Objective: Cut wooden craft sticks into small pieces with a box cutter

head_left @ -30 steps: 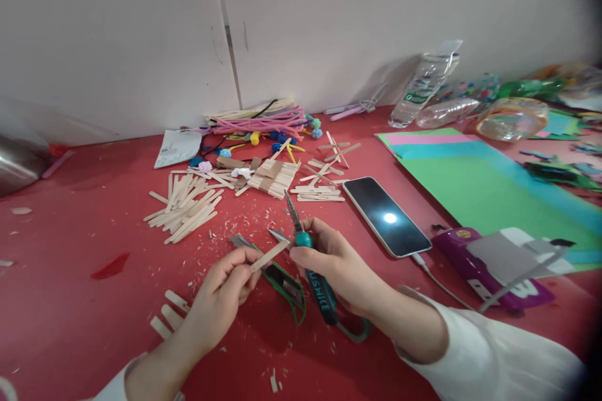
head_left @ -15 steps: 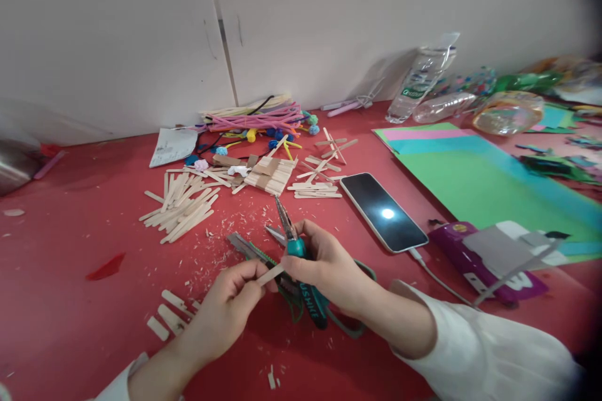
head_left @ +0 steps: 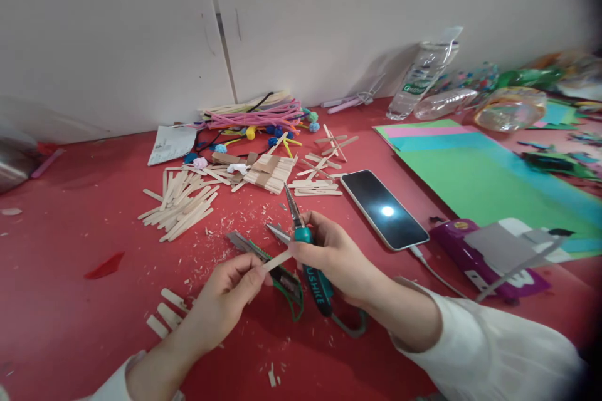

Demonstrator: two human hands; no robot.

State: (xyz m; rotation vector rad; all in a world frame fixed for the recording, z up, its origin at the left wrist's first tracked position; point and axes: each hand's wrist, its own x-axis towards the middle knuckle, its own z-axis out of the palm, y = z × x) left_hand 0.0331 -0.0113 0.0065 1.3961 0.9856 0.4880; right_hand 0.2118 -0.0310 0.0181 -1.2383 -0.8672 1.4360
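Note:
Between finger and thumb, my left hand (head_left: 235,291) pinches one end of a wooden craft stick (head_left: 277,260). My right hand (head_left: 332,257) is closed around teal-handled pliers (head_left: 313,282), whose metal jaws point up and away; its thumb meets the stick's other end. Under the hands on the red tabletop lie a utility knife (head_left: 270,263) with a green edge and scissors (head_left: 279,233), their grips partly hidden by my right hand. Short cut stick pieces (head_left: 167,313) lie left of my left wrist, and wood shavings are strewn about.
Loose craft sticks (head_left: 181,203) and a bundled stack (head_left: 270,172) lie ahead, before pink pipe cleaners (head_left: 254,118). To the right are a phone (head_left: 383,210) on a cable, a purple packet (head_left: 465,254), green paper (head_left: 470,182) and a plastic bottle (head_left: 418,84). A white wall rises behind.
My right hand and the pliers have shifted slightly right and up. The stick now shows more of its length between my hands, and the utility knife beneath is less covered.

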